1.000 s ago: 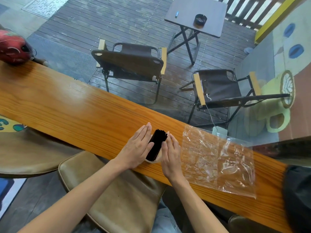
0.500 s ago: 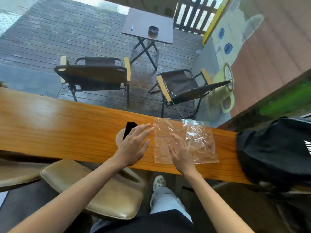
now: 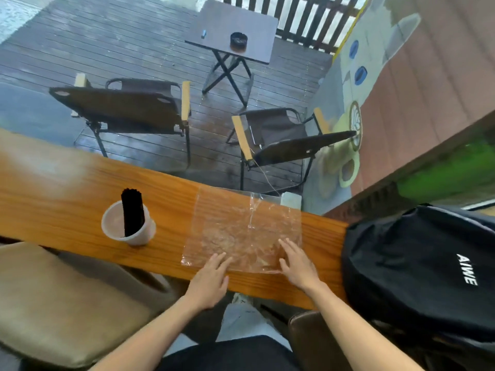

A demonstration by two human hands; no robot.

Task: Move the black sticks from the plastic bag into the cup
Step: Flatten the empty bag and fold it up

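Observation:
A bundle of black sticks (image 3: 131, 212) stands upright in a white cup (image 3: 115, 231) on the wooden counter (image 3: 67, 194). To its right a clear plastic bag (image 3: 241, 226) lies flat and looks empty. My left hand (image 3: 210, 281) rests with straight fingers on the bag's near left edge. My right hand (image 3: 297, 263) lies flat on the bag's near right corner. Neither hand touches the cup.
A black backpack (image 3: 417, 271) sits at the counter's right end. A tan cushioned stool (image 3: 61, 303) stands below the counter at left. Beyond the glass are two folding chairs (image 3: 128, 108) and a small table (image 3: 235, 30).
My left hand has left the cup and moved right onto the bag. My right hand has shifted to the bag's near right corner. The view has swung.

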